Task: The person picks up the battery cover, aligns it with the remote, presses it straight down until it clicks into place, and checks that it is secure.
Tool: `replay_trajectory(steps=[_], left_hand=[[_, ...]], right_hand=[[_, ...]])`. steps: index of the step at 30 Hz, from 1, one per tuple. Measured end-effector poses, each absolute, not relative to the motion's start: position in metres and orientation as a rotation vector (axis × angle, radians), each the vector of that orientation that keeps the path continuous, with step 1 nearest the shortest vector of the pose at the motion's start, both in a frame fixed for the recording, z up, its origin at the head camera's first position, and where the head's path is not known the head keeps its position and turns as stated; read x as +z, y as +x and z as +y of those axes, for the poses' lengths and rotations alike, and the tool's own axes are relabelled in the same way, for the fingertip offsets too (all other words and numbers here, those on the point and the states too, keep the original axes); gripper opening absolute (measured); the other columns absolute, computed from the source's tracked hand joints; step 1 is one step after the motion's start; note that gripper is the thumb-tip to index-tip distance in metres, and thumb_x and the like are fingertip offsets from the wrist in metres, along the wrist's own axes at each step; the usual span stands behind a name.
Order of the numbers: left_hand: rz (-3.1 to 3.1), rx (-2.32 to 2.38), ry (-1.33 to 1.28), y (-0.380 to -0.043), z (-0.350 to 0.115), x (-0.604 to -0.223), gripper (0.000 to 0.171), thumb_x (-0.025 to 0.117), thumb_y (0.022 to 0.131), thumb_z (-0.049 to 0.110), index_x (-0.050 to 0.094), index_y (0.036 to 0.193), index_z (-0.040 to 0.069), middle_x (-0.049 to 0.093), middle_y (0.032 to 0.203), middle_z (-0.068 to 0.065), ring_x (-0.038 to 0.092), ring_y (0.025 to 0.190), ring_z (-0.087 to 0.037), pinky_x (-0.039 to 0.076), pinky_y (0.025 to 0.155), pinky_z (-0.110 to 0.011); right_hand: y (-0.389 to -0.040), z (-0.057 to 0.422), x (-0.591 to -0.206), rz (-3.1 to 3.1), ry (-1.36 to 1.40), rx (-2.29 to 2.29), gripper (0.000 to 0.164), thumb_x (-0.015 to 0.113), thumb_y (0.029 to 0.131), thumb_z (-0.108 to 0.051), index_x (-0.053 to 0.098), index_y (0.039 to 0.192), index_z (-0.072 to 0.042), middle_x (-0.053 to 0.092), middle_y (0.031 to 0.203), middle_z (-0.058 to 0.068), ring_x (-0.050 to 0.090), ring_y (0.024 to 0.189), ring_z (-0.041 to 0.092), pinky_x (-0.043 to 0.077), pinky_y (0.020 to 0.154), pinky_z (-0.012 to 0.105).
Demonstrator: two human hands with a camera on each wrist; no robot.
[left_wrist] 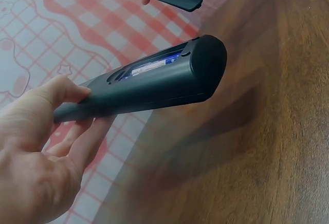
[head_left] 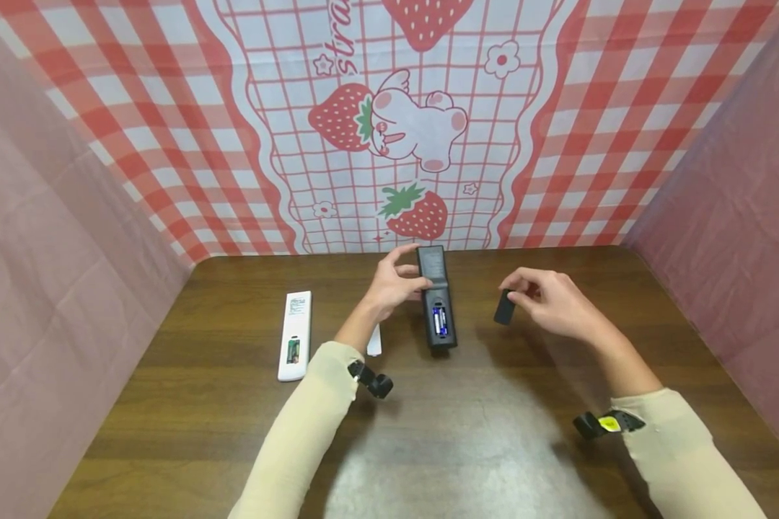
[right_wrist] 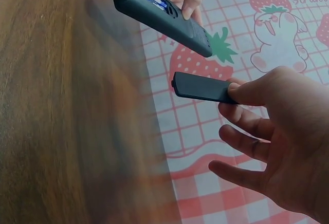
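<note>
My left hand [head_left: 392, 285] grips a black remote control [head_left: 433, 270] by its sides, back face up, raised over the table. The battery compartment is uncovered, and two blue-and-white batteries [head_left: 440, 321] lie inside it. In the left wrist view the thumb presses the back of the remote [left_wrist: 154, 93] while the fingers support it from below. To the right, my right hand [head_left: 552, 299] pinches a small black battery cover [head_left: 504, 308] between thumb and forefinger, apart from the remote. The right wrist view shows that cover [right_wrist: 201, 87] held by one end, the other fingers spread.
A white remote control [head_left: 295, 335] lies at the left on the wooden table [head_left: 467, 432], its battery compartment uncovered. Partly hidden behind my left wrist is a small white piece [head_left: 374, 342]. A strawberry-patterned cloth [head_left: 422, 151] hangs at the back, with pink cloth on both sides.
</note>
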State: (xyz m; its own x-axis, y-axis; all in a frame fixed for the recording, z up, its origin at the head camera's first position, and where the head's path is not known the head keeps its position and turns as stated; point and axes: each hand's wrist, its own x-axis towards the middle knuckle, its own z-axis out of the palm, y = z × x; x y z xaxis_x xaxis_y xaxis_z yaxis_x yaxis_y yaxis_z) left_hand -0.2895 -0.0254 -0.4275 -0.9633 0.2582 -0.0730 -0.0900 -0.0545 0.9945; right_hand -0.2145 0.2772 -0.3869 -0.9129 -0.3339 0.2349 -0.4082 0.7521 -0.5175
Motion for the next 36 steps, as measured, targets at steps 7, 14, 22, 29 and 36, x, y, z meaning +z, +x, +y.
replay_trajectory(steps=[7, 14, 22, 29, 36], left_hand=[[1.974, 2.124, 0.182, -0.291, -0.031, -0.427, 0.089, 0.073, 0.092, -0.017, 0.047, 0.171, 0.015, 0.07, 0.144, -0.037, 0.076, 0.082, -0.015, 0.073, 0.098, -0.054], [2.004, 2.108, 0.177, -0.291, -0.033, -0.427, 0.089, 0.074, 0.093, -0.014, 0.046, 0.172, 0.016, 0.069, 0.145, -0.034, 0.077, 0.085, -0.016, 0.075, 0.094, -0.048], [2.033, 2.073, 0.187, -0.29, -0.035, -0.427, 0.085, 0.072, 0.096, -0.01, 0.046, 0.172, 0.018, 0.068, 0.148, -0.033, 0.077, 0.09, -0.016, 0.075, 0.095, -0.048], [2.047, 2.041, 0.188, -0.289, -0.035, -0.427, 0.084, 0.071, 0.097, -0.009, 0.047, 0.172, 0.021, 0.067, 0.151, -0.033, 0.076, 0.093, -0.016, 0.073, 0.099, -0.05], [2.034, 2.053, 0.191, -0.288, -0.035, -0.425, 0.086, 0.072, 0.096, -0.01, 0.046, 0.172, 0.019, 0.069, 0.148, -0.033, 0.076, 0.092, -0.016, 0.074, 0.097, -0.05]], right_hand=[[-0.217, 0.273, -0.388, -2.813, 0.59, 0.941, 0.013, 0.076, 0.105, -0.005, 0.082, 0.116, -0.01, 0.078, 0.096, 0.008, 0.068, 0.088, 0.014, 0.054, 0.078, 0.02], [-0.218, 0.269, -0.39, -2.812, 0.574, 1.032, 0.014, 0.075, 0.106, -0.005, 0.082, 0.118, -0.009, 0.082, 0.098, 0.009, 0.073, 0.09, 0.017, 0.055, 0.078, 0.02], [-0.219, 0.265, -0.392, -2.842, 0.578, 1.069, 0.016, 0.072, 0.108, -0.005, 0.08, 0.122, -0.007, 0.082, 0.102, 0.012, 0.074, 0.094, 0.029, 0.056, 0.078, 0.023], [-0.219, 0.261, -0.394, -2.838, 0.579, 1.102, 0.017, 0.071, 0.107, -0.004, 0.08, 0.122, -0.006, 0.082, 0.101, 0.012, 0.074, 0.094, 0.031, 0.057, 0.08, 0.022], [-0.219, 0.256, -0.394, -2.808, 0.599, 1.15, 0.017, 0.072, 0.108, -0.007, 0.081, 0.123, -0.006, 0.083, 0.105, 0.014, 0.075, 0.095, 0.031, 0.057, 0.08, 0.02]])
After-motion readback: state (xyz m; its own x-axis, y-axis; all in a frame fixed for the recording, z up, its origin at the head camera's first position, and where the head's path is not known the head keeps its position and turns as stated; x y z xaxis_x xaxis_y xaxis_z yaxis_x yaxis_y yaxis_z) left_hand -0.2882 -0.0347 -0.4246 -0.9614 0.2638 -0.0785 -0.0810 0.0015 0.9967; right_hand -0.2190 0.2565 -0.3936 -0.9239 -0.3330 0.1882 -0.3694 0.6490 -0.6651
